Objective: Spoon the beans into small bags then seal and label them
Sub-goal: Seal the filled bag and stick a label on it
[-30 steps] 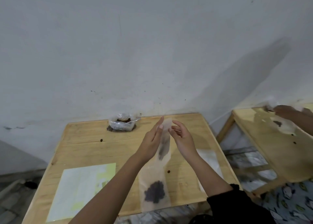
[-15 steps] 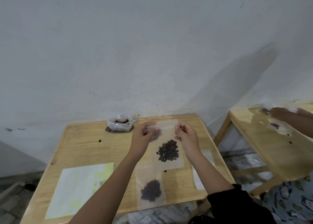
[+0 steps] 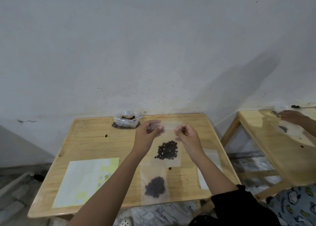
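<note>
A small clear bag (image 3: pixel 166 150) holding dark beans hangs above the wooden table (image 3: pixel 89 140). My left hand (image 3: pixel 147 133) pinches its top left corner and my right hand (image 3: pixel 187 137) pinches its top right corner, both at the bag's mouth. A second filled bag (image 3: pixel 154 185) lies flat near the table's front edge, below the held one. A clear container of beans (image 3: pixel 126 120) stands at the back of the table by the wall. A sheet of labels (image 3: pixel 85 179) lies at the front left.
Loose beans lie on the table, one at the left (image 3: pixel 106 135) and one by the held bag (image 3: pixel 170 168). Spare empty bags (image 3: pixel 211 167) lie at the right edge. Another person's hand (image 3: pixel 292 117) works at a second wooden table (image 3: pixel 273 150) on the right.
The held bag turned from edge-on to face me flat, and my fingers closed from spread to pinching its top corners. The hands then held steady.
</note>
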A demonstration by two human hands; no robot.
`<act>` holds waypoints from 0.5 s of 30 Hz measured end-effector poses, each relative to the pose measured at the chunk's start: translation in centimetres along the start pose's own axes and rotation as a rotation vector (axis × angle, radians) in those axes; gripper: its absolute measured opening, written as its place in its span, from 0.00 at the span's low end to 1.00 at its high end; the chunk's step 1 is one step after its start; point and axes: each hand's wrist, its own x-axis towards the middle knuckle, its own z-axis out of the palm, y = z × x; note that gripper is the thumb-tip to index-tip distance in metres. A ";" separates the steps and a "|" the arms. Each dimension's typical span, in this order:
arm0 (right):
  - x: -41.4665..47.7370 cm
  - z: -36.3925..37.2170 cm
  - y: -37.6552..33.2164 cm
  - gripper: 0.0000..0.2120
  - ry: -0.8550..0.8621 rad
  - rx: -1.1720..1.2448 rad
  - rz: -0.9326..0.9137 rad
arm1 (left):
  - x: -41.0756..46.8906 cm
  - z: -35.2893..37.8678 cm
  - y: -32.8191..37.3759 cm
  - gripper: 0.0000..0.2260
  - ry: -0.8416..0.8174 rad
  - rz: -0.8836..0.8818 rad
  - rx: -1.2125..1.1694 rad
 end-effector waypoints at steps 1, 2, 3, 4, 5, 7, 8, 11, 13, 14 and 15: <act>0.0 0.0 0.0 0.08 -0.029 -0.035 -0.008 | -0.1 -0.2 0.0 0.08 -0.007 -0.001 0.006; 0.0 0.1 0.1 0.08 -0.046 -0.068 -0.016 | -0.1 -0.3 0.0 0.08 -0.014 -0.002 0.011; 0.0 0.2 0.1 0.08 -0.048 -0.088 -0.021 | -0.2 -0.4 0.0 0.09 -0.021 -0.004 0.015; 0.0 0.3 0.1 0.09 -0.040 -0.102 -0.022 | -0.2 -0.4 0.0 0.09 -0.025 -0.004 0.017; 0.0 0.3 0.0 0.09 -0.028 -0.113 -0.022 | -0.3 -0.4 0.0 0.08 -0.028 -0.001 0.019; 0.0 0.4 0.1 0.08 -0.011 -0.139 -0.013 | -0.5 -0.4 -0.1 0.08 -0.026 0.008 0.024; 0.0 0.4 0.2 0.08 -0.009 -0.149 -0.004 | -0.6 -0.3 -0.1 0.08 -0.022 0.012 0.028; -0.1 0.5 0.3 0.09 -0.001 -0.145 0.013 | -0.7 -0.2 -0.3 0.08 -0.004 0.009 0.036; -0.2 0.5 0.1 0.07 -0.001 -0.114 0.027 | -0.8 -0.2 -0.4 0.08 0.003 0.005 0.040; -0.2 0.5 -0.1 0.06 -0.011 -0.105 0.043 | -0.8 -0.2 -0.4 0.08 0.000 0.004 0.043; -0.3 0.4 -0.3 0.05 -0.021 -0.101 0.062 | -0.8 -0.2 -0.5 0.08 -0.003 0.004 0.049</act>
